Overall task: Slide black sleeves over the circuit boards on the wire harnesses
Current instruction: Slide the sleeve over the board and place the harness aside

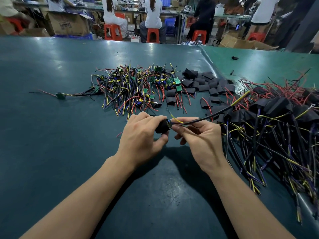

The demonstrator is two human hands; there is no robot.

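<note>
Black sleeve (pixel 161 127) gripped in left hand (pixel 143 133), harness cable (pixel 207 116) pinched by right hand (pixel 200 137).

On the table (pixel 51 135), unsleeved harnesses (pixel 131 87) are lying beyond my hands, loose sleeves (pixel 203 83) sitting right of them, sleeved harnesses (pixel 276 126) piling at my right.
</note>
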